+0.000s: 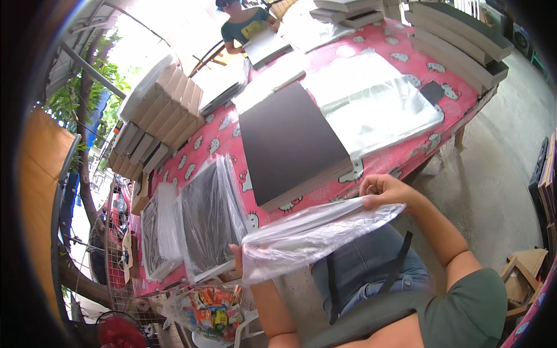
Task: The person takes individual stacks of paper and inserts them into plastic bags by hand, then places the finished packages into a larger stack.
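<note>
A clear plastic bag [313,235] stretches between my hands in front of my lap, at the table's near edge. My right hand [384,190] pinches its right end between thumb and fingers. At the bag's left end my left hand [237,255] grips it, with most of the fingers hidden behind the plastic. Whether anything lies inside the bag I cannot tell. Just beyond it a stack of black boards [290,145] rests on the table. To the left lie black boards wrapped in clear plastic [210,217].
A pink patterned cloth covers the table [223,130]. Clear plastic bags [383,116] lie right of the boards. Boxes [168,104] are piled at the left, thick boards [458,40] at the far right. A person [246,26] works across the table. A bag of colourful packets [212,310] stands below left.
</note>
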`<state>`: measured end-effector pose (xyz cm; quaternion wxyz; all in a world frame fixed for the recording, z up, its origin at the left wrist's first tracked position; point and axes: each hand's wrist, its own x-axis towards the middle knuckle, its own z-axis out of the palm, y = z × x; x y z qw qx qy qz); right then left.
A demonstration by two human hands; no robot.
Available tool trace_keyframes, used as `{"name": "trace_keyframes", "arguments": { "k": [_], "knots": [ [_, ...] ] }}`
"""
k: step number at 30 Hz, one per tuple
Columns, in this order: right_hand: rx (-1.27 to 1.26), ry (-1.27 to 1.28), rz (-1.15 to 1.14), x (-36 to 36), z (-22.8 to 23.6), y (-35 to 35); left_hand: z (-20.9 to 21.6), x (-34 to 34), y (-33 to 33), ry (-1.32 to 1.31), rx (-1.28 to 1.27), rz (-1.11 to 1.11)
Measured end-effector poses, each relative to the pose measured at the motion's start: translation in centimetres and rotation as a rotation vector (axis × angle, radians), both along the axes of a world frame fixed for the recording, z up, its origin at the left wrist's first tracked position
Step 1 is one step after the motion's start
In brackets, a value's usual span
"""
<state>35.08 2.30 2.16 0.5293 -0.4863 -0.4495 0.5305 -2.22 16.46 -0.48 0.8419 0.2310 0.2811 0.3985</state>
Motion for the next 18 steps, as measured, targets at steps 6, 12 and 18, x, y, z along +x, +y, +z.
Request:
{"name": "trace_keyframes", "arguments": {
  "k": [6, 12, 18],
  "knots": [
    [0.161, -0.438, -0.591, -1.6, 3.9, 6.7, 1.9, 7.0, 3.1, 0.239, 0.474, 0.396],
    [0.007, -0.765, -0.79, -2.2, -0.5, 11.0, 0.0, 10.3, 6.0, 1.303, 0.876, 0.678],
    [0.111, -0.892, -0.7, -3.3, -0.3, 3.4, 0.4, 9.2, -2.8, 1.257, 0.969, 0.8]
  ]
}}
